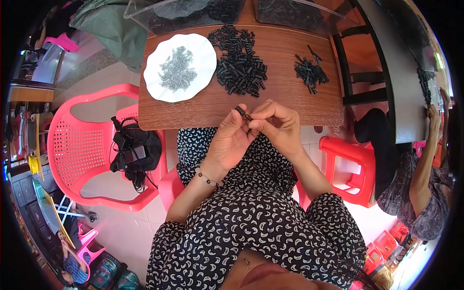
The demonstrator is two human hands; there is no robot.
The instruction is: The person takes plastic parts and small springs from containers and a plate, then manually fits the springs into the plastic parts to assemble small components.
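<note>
My left hand (226, 140) is closed at the near edge of the table, pinching a small black tube-shaped piece (239, 110) between thumb and fingers. Right beside it, the thumb and forefinger of my right hand (281, 126) pinch a thin dark part at the end of that piece; its exact shape is too small to tell. Beyond my hands lies a heap of short black tube-shaped pieces (241, 72). Small clear pieces (178, 70) are piled on a white wavy-rimmed plate (207, 54) at the left. A smaller heap of thin black pieces (310, 75) sits to the right.
Two clear plastic bins (193, 19) stand along the far side of the brown wooden table (295, 108). A pink chair (79, 150) at the left bears black gear with cables (135, 152). A red stool (355, 159) and another person's arm (425, 159) are at the right.
</note>
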